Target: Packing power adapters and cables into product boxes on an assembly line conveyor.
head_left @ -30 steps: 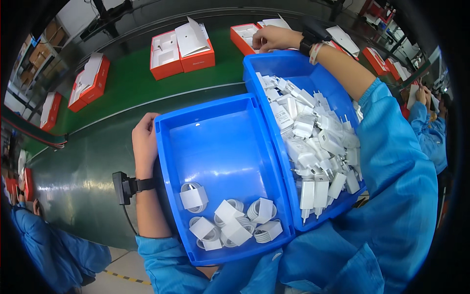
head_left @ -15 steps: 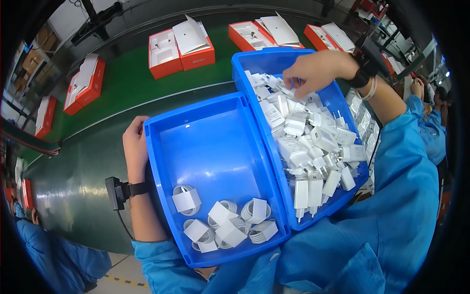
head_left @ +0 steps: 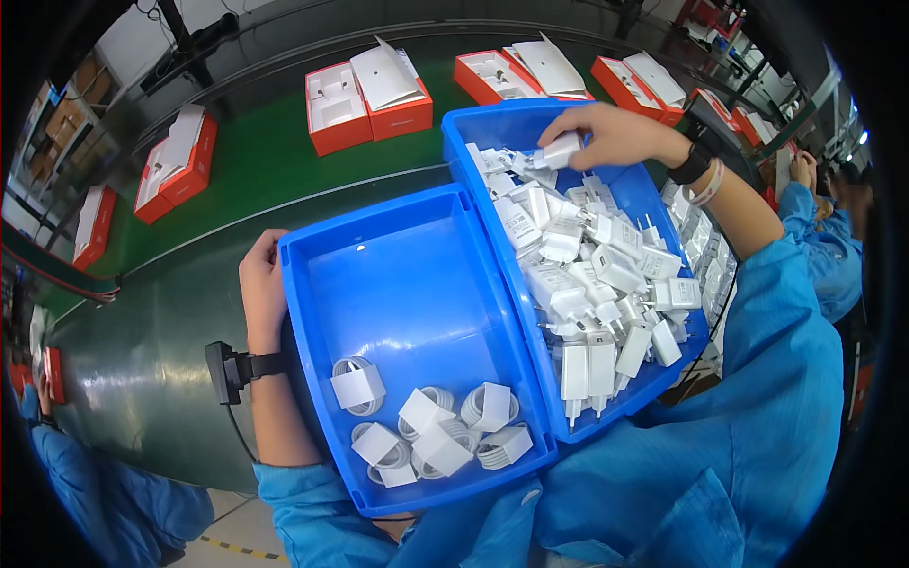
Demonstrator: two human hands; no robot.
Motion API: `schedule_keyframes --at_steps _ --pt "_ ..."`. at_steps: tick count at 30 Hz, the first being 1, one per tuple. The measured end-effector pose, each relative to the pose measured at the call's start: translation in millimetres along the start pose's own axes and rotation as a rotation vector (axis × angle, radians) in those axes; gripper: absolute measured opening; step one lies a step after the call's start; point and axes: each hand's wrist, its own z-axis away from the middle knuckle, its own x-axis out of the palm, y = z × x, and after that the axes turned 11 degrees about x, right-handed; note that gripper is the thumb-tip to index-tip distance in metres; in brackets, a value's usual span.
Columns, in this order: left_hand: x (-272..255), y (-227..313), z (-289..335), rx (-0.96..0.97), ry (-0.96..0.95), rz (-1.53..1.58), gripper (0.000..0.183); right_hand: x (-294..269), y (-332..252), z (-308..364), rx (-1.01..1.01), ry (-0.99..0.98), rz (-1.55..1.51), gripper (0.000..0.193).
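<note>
My right hand (head_left: 620, 134) is above the far end of the right blue bin (head_left: 456, 128), pinching a white charger plug (head_left: 561, 150) between thumb and fingers. Below it lies a heap of loose white charger plugs (head_left: 620, 268), prongs pointing every way. Beside that bin, on its left, is a second blue bin (head_left: 407, 275). Several coiled white cables (head_left: 445, 447) with white paper bands lie at its near end. My left hand (head_left: 262, 284) is closed at this bin's far left corner, its fingertips partly hidden by the wall.
Beyond the bins, open red-and-white boxes (head_left: 369, 109) stand in a row on a green conveyor belt (head_left: 251, 161). White packs (head_left: 696, 232) sit right of the plug bin. Other people in blue work clothes are at the far right (head_left: 819, 227) and lower left (head_left: 104, 483).
My right hand has come up slightly from the heap with a charger plug in its fingers. The boxes on the belt have shifted rightward. My left hand stays at the bin corner.
</note>
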Motion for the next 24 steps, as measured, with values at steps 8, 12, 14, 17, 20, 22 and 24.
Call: schedule_keyframes --at_steps 8,12,14,17,20,22,24 --pt "-1 3 -2 -0.033 -0.007 -0.015 0.017 -43 -42 -10 -0.186 0.314 -0.248 0.034" --pt "-4 2 0 -0.029 0.012 -0.019 0.016 -66 -122 -31 -0.21 0.442 -0.161 0.03" --pt "-3 1 -2 -0.03 0.012 -0.018 0.016 -71 -147 -54 -0.207 0.452 -0.205 0.035" --pt "-2 0 -3 -0.019 0.023 -0.045 0.017 -67 -167 -111 -0.257 0.481 -0.246 0.032" --pt "-2 6 -3 -0.023 0.023 -0.072 0.018 -51 -156 -195 -0.32 0.611 -0.11 0.038" --pt "-3 -6 3 -0.011 0.041 -0.099 0.019 -32 -162 -228 -0.258 0.648 -0.042 0.039" --pt "1 -2 -1 -0.01 0.026 -0.109 0.02 -27 -148 -249 -0.239 0.676 -0.071 0.036"
